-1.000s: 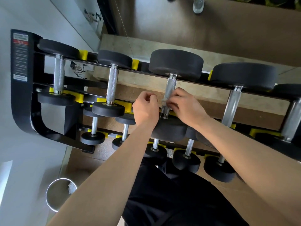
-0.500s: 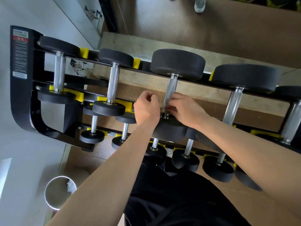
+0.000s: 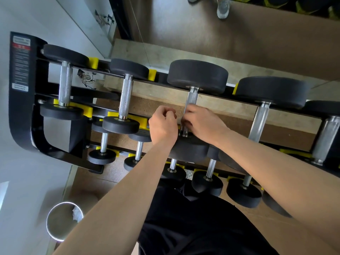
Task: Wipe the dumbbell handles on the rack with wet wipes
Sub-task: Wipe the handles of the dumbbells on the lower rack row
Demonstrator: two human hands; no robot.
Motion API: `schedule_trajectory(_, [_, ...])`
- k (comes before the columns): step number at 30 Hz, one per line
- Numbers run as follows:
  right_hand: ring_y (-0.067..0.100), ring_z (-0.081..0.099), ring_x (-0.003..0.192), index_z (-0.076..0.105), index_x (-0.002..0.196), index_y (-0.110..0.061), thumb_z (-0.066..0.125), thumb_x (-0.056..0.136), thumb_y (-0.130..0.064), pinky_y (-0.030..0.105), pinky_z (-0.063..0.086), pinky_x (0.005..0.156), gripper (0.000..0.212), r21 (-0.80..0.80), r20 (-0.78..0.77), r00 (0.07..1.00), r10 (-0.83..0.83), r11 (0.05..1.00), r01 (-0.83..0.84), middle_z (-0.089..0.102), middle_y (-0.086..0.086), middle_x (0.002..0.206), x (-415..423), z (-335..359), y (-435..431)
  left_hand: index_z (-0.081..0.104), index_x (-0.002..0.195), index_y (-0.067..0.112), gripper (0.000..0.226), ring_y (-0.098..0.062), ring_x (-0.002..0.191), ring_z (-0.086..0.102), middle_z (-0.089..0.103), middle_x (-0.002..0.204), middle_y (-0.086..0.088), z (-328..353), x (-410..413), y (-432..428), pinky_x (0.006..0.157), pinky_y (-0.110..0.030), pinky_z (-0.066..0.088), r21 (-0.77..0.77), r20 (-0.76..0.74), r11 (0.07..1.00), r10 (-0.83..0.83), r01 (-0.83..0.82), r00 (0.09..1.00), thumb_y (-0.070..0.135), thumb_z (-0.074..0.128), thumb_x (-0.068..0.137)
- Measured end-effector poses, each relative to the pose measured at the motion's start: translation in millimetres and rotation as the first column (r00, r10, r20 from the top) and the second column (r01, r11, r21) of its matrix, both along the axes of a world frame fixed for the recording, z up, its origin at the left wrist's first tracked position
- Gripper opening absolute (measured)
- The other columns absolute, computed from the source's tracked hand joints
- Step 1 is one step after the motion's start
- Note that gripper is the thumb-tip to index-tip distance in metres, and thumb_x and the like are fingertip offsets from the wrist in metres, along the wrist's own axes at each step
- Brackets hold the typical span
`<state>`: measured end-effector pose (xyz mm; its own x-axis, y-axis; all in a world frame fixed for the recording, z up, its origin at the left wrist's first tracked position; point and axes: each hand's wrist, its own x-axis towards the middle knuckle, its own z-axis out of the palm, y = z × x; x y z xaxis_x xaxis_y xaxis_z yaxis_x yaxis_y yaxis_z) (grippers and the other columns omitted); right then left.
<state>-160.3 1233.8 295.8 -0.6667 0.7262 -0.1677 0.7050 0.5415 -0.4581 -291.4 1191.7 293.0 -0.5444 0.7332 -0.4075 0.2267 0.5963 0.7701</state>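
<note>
The right hand (image 3: 202,124) curls round the near end of the dumbbell handle (image 3: 192,99) on the rack (image 3: 20,107), while the left hand (image 3: 162,126) is curled just beside it, on what I cannot tell, with the left neighbour dumbbell (image 3: 126,96) and right neighbour dumbbell (image 3: 259,122) well apart, smaller lower-tier dumbbells (image 3: 207,182) under the forearms, and a bin (image 3: 55,234) on the floor.

Black dumbbell heads (image 3: 197,75), knurled silver handles (image 3: 126,97), yellow cradles (image 3: 152,74), black rack frame (image 3: 20,107), brown floor (image 3: 257,34)
</note>
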Motion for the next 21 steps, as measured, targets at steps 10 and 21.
schedule_trajectory(10, [0.019,0.061,0.089,0.074,0.103,-0.017,0.063,0.096,-0.015,0.028,0.053,0.074,0.014,-0.071,0.03,0.991,-0.13,0.989,0.132,0.056,0.0,0.103,-10,1,-18,0.066,0.098,0.023,0.028,-0.004,0.085,0.065,0.069,0.087,0.011,5,-8,-2,0.071,-0.019,0.051,0.015,-0.01,0.987,-0.157,0.157,0.988,0.0,0.052,0.092])
schedule_trajectory(21, [0.001,0.067,0.083,0.074,0.097,-0.019,0.076,0.087,-0.019,0.016,0.056,0.077,0.009,-0.414,-0.345,0.607,-0.716,0.696,0.586,0.071,-0.01,0.091,-14,21,-41,0.076,0.107,0.012,0.015,-0.017,0.094,0.074,0.078,0.097,-0.002,32,-40,-9,0.082,-0.025,0.06,0.114,0.395,0.911,-0.408,0.397,0.823,0.012,0.073,0.092])
